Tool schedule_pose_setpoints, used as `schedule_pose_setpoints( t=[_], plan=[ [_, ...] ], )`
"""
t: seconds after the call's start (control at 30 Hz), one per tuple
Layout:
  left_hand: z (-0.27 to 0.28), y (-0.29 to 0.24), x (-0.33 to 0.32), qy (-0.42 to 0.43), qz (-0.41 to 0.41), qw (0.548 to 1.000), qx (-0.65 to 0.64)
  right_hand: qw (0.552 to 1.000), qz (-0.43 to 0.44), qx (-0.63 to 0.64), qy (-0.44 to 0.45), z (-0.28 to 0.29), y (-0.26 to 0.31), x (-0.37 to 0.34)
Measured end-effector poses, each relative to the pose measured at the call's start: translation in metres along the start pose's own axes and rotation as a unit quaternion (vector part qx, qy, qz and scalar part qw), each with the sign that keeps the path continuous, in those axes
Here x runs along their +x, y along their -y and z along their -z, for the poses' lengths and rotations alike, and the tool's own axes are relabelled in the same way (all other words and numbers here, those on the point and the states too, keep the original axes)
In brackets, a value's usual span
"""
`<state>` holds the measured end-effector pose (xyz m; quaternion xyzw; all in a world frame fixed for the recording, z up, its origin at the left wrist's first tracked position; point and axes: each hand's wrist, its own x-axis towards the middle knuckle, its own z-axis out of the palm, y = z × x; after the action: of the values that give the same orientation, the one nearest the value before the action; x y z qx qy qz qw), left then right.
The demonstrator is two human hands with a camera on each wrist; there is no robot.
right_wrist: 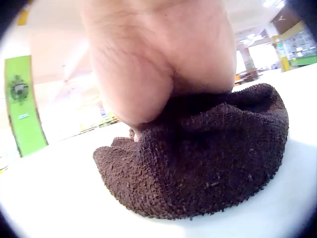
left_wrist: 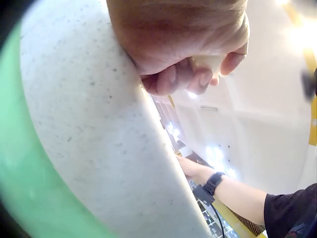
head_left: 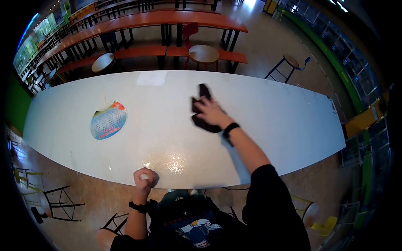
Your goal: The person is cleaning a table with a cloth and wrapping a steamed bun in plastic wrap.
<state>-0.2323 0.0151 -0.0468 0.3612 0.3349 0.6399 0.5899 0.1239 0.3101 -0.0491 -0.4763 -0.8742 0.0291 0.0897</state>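
My right hand (head_left: 212,113) presses a dark brown cloth (head_left: 205,125) on the white tabletop, fingers spread over it. In the right wrist view the terry-like cloth (right_wrist: 213,158) bunches up in folds under the palm (right_wrist: 163,64), which hides most of the fingers. By the table's near edge, my left hand (head_left: 143,183) curls its fingers round a small whitish thing (head_left: 144,177). The left wrist view shows a pale bit of that thing (left_wrist: 209,63) between the curled fingers; its kind cannot be made out.
A round printed sheet (head_left: 109,121) lies on the left part of the white table (head_left: 272,121). A pale rectangular patch (head_left: 151,78) shows at its far edge. Stools (head_left: 203,54) and long red tables with benches (head_left: 142,21) stand beyond. Another stool (head_left: 290,61) is at the far right.
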Motion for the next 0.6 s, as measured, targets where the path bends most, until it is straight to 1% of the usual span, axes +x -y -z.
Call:
schedule_pose_setpoints(
  t=[0.03,0.07,0.1,0.13,0.17,0.2,0.23,0.3,0.33,0.37,0.43,0.47,0.5,0.57,0.6],
  plan=[
    [0.000,-0.005,0.004,0.003,-0.011,1.000,0.004,0.998,0.060,-0.030,0.007,-0.006,0.067,0.024],
    [-0.003,-0.007,0.003,-0.031,0.005,0.996,0.080,0.997,0.074,-0.014,0.023,0.002,0.107,0.031],
    [-0.011,-0.004,0.001,-0.065,0.027,0.986,0.153,0.998,0.066,0.000,0.023,-0.004,0.112,0.035],
    [-0.022,-0.010,0.005,-0.037,-0.029,0.971,0.236,0.991,0.132,0.019,0.010,-0.014,0.164,0.049],
    [-0.031,-0.014,0.009,-0.005,-0.078,0.946,0.313,0.987,0.150,0.049,-0.004,-0.024,0.191,0.056],
    [-0.028,-0.014,0.007,0.016,-0.050,0.955,0.293,0.987,0.150,0.060,-0.001,-0.025,0.195,0.057],
    [-0.027,-0.020,0.006,0.015,-0.055,0.952,0.299,0.977,0.198,0.074,0.024,-0.027,0.230,0.065],
    [-0.037,-0.015,0.007,0.040,-0.128,0.932,0.337,0.973,0.208,0.089,0.040,-0.027,0.243,0.071],
    [-0.034,-0.012,0.012,0.054,-0.132,0.916,0.374,0.969,0.220,0.099,0.058,-0.021,0.246,0.087],
    [-0.033,-0.010,0.012,0.055,-0.137,0.915,0.376,0.969,0.222,0.097,0.053,-0.016,0.245,0.096],
    [-0.033,-0.007,0.014,0.016,-0.145,0.917,0.372,0.971,0.226,0.066,0.046,-0.022,0.236,0.119],
    [-0.023,0.000,0.011,0.002,-0.092,0.934,0.346,0.972,0.222,0.068,0.041,-0.024,0.230,0.127],
    [-0.025,-0.001,0.011,0.002,-0.091,0.934,0.346,0.971,0.218,0.080,0.050,-0.019,0.229,0.125],
    [-0.025,-0.010,0.012,-0.008,-0.111,0.931,0.349,0.967,0.224,0.119,0.026,-0.025,0.206,0.142],
    [-0.022,-0.011,0.012,-0.004,-0.109,0.931,0.348,0.961,0.223,0.161,0.034,-0.012,0.195,0.133]
  ],
)
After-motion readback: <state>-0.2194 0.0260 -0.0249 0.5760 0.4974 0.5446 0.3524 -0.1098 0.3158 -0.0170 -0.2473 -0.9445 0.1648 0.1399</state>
